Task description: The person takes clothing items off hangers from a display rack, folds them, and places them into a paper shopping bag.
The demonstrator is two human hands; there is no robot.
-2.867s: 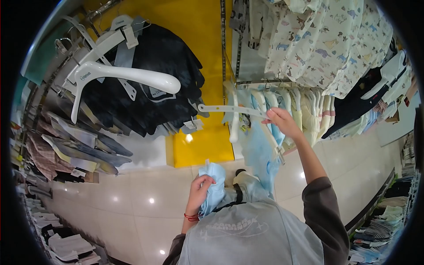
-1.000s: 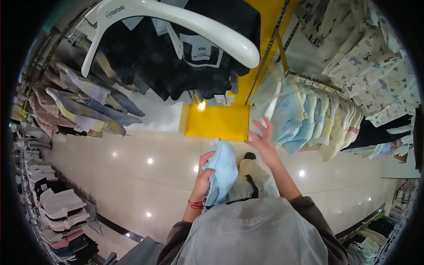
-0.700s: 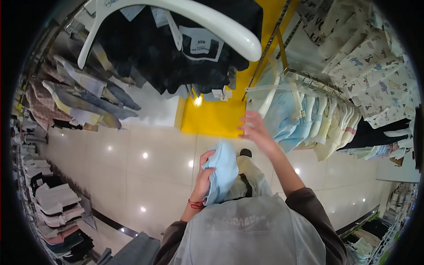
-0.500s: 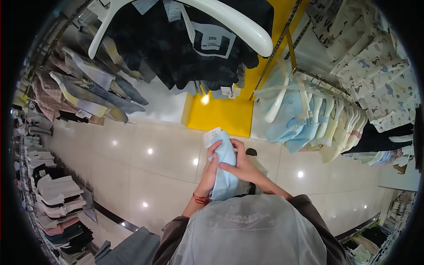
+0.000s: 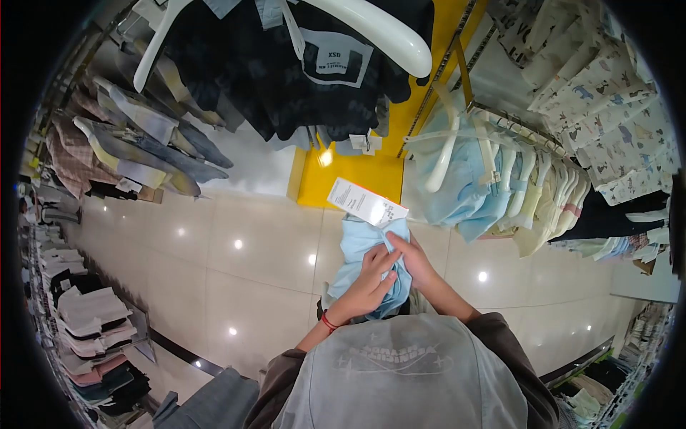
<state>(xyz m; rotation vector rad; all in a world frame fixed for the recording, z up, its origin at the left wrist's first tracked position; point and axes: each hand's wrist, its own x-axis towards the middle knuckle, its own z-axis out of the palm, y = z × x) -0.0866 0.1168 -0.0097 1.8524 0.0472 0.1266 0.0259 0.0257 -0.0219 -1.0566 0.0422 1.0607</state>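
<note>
A light blue garment (image 5: 354, 247), bunched and folded, is held in front of my body. From its top edge juts a white paper tag (image 5: 361, 202) with printed text and an orange edge. My left hand (image 5: 368, 282), a red cord on its wrist, lies across the lower part with its fingers closed over the cloth. On the other side my right hand (image 5: 414, 263) grips the garment's right edge, just below the tag. Folds of cloth hide some of the right fingers. What kind of garment it is, I cannot tell.
Ahead hangs a black T-shirt (image 5: 250, 79) on a white hanger (image 5: 379, 28), before a yellow display panel (image 5: 314, 186). Light blue shirts (image 5: 457, 186) hang on a rail to the right. Folded clothes (image 5: 93, 307) are stacked at the left.
The garment has been turned and spread wider, and its tag now shows fully above it. My left hand has moved lower across the cloth; my right hand has shifted to its right edge.
</note>
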